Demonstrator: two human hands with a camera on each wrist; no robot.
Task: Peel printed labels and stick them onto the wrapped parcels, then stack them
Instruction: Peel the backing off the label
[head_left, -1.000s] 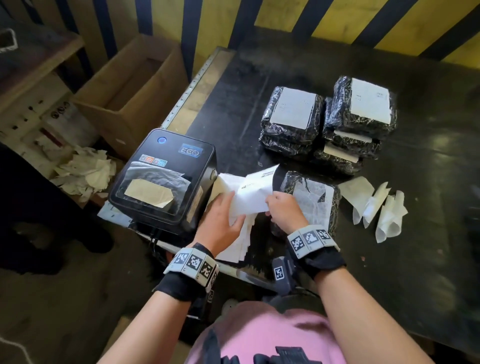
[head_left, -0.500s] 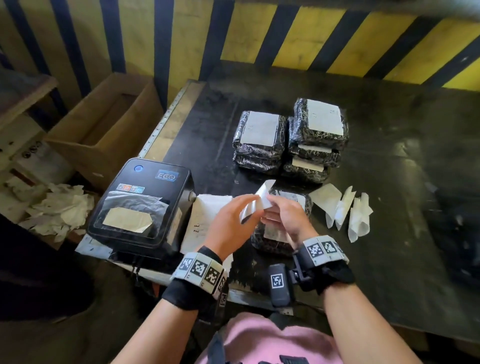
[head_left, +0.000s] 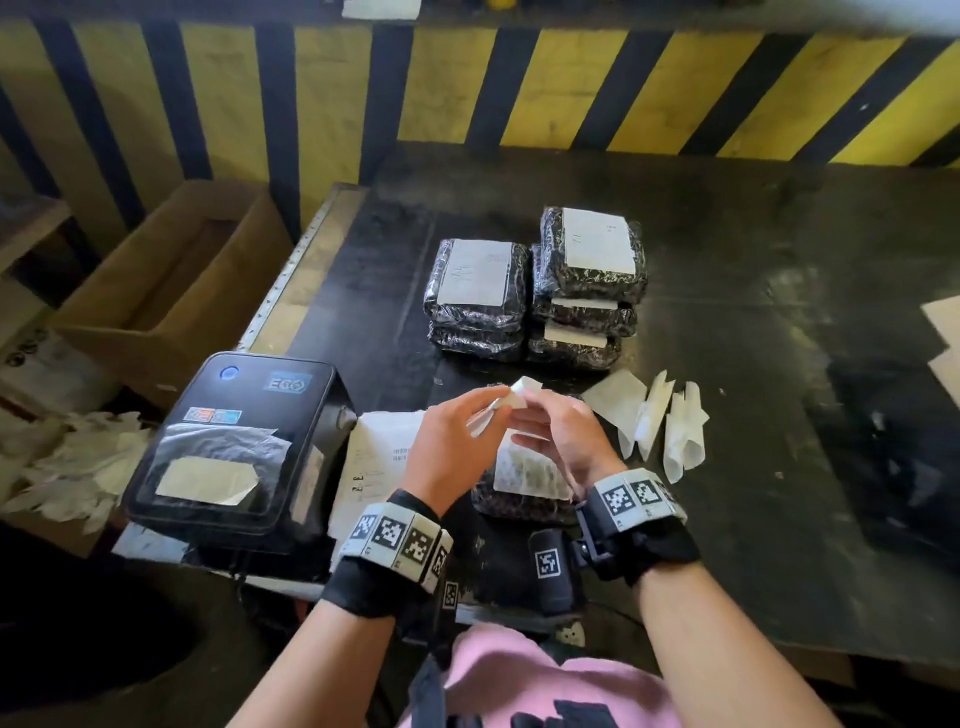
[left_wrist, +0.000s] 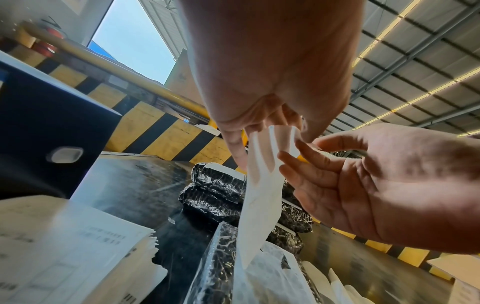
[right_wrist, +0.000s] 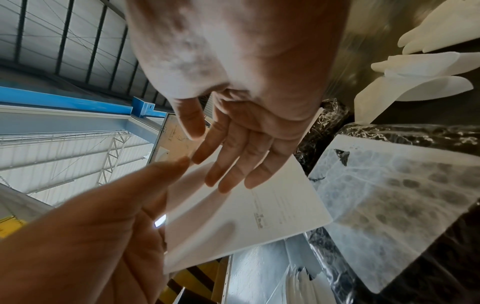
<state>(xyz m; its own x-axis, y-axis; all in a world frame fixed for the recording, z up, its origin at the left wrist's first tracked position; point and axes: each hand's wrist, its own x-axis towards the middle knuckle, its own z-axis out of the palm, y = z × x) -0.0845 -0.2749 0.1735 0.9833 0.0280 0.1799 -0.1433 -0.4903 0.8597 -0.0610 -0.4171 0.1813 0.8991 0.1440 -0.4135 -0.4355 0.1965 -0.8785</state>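
Both hands hold a white printed label (head_left: 522, 389) above a black wrapped parcel (head_left: 519, 506) at the table's near edge. My left hand (head_left: 483, 415) pinches the label's top edge. In the left wrist view the label (left_wrist: 257, 205) hangs down and its top splits into two layers. My right hand (head_left: 535, 415) pinches that top corner between thumb and forefinger, with the other fingers straight. The right wrist view has the label's (right_wrist: 233, 205) printed face just under those fingers. Two stacks of labelled parcels (head_left: 478, 291) (head_left: 587, 280) stand farther back.
A black label printer (head_left: 234, 447) sits at the table's left front, with a pile of printed labels (head_left: 374, 457) beside it. Curled backing papers (head_left: 649, 415) lie right of the parcel. An open cardboard box (head_left: 171, 280) and crumpled paper (head_left: 78, 462) are off the left edge.
The label has come up off the pile beside the printer and now stands nearly edge-on between both hands. The hands rose slightly above the near parcel.
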